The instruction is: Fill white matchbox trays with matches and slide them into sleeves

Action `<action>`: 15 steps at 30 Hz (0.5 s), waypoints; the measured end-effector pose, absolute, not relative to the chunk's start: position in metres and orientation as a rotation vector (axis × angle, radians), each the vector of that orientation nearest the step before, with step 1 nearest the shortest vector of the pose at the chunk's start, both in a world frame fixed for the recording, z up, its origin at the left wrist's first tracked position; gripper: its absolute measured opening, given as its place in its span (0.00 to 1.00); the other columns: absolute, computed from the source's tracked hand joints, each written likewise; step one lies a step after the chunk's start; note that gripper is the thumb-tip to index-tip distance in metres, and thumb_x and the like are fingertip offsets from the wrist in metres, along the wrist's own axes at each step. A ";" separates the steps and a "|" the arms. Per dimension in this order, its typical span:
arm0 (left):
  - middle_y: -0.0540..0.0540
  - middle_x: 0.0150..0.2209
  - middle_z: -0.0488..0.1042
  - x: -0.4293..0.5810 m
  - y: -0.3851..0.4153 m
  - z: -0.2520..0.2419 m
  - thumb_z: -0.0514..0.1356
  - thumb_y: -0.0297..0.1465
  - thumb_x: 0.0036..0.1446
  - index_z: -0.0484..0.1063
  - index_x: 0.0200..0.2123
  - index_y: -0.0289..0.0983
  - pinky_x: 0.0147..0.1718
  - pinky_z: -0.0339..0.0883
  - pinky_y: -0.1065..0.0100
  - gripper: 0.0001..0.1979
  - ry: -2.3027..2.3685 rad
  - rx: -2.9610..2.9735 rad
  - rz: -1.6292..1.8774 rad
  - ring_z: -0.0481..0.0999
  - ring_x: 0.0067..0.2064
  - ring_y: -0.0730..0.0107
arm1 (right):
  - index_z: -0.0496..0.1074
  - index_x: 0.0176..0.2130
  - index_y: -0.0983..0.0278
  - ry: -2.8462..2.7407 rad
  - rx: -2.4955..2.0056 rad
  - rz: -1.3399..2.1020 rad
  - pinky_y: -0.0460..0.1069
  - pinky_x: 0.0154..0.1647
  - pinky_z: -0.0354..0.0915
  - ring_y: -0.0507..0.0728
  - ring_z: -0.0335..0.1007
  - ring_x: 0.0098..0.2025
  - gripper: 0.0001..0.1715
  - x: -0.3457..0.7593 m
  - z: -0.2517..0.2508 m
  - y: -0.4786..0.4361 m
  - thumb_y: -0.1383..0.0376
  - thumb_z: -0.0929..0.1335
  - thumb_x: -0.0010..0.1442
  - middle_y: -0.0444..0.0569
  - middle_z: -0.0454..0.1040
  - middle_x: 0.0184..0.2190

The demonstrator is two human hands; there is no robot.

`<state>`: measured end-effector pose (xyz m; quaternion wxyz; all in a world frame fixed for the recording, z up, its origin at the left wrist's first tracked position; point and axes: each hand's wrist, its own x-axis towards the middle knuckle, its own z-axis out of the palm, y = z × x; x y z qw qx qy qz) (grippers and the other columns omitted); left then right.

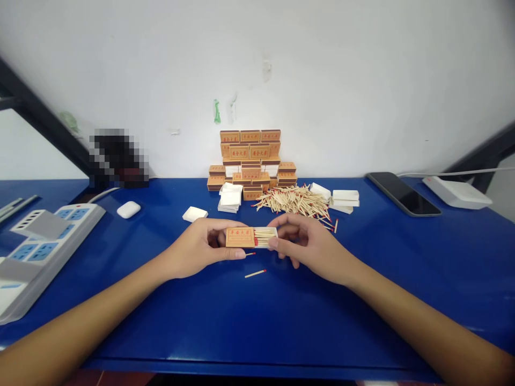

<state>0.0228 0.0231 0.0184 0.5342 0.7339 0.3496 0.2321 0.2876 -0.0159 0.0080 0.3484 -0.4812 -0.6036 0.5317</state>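
Between my hands is a matchbox [240, 237], its orange sleeve drawn partway off a white inner tray. Red-tipped matches [264, 236] lie inside the exposed half of the tray. My left hand [203, 242] grips the sleeve end, thumb along the near edge. At the tray's right end, my right hand [308, 244] pinches it between thumb and fingers. One loose match [255, 273] lies on the blue table just below the box, and another match shows partly under my left thumb. Behind the hands is a heap of loose matches [295, 201].
Stacked matchboxes [250, 153] stand against the wall. White empty trays [230, 197] lie before the stack, with more trays [345, 197] right of the heap. A power strip [52, 241] and white earphone case [129, 209] are left; a phone [404, 194] and white box [456, 192] are right.
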 end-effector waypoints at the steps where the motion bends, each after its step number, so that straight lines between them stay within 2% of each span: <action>1: 0.43 0.45 0.84 0.024 0.022 0.018 0.73 0.39 0.57 0.80 0.56 0.39 0.39 0.77 0.65 0.25 0.835 1.756 0.560 0.83 0.42 0.61 | 0.74 0.46 0.60 -1.574 -1.264 1.359 0.46 0.19 0.65 0.52 0.71 0.27 0.21 0.286 0.008 -0.016 0.50 0.75 0.60 0.46 0.78 0.31; 5: 0.44 0.43 0.84 0.027 0.016 0.018 0.74 0.40 0.56 0.80 0.56 0.39 0.36 0.76 0.66 0.25 0.864 1.793 0.570 0.82 0.41 0.61 | 0.75 0.39 0.61 -1.615 -1.299 1.267 0.48 0.24 0.65 0.51 0.69 0.26 0.15 0.281 0.008 -0.017 0.52 0.74 0.61 0.44 0.76 0.27; 9: 0.45 0.42 0.84 0.027 0.015 0.016 0.73 0.41 0.57 0.79 0.56 0.39 0.34 0.75 0.67 0.26 0.893 1.821 0.563 0.81 0.38 0.63 | 0.75 0.39 0.61 -1.637 -1.289 1.249 0.50 0.29 0.67 0.52 0.70 0.28 0.15 0.281 0.009 -0.017 0.52 0.74 0.61 0.45 0.77 0.28; 15: 0.45 0.42 0.84 0.027 0.015 0.016 0.72 0.41 0.57 0.80 0.56 0.40 0.33 0.74 0.67 0.25 0.874 1.839 0.578 0.81 0.39 0.62 | 0.75 0.41 0.60 -1.670 -1.298 1.253 0.49 0.27 0.63 0.52 0.67 0.27 0.17 0.283 0.011 -0.019 0.51 0.75 0.61 0.43 0.74 0.27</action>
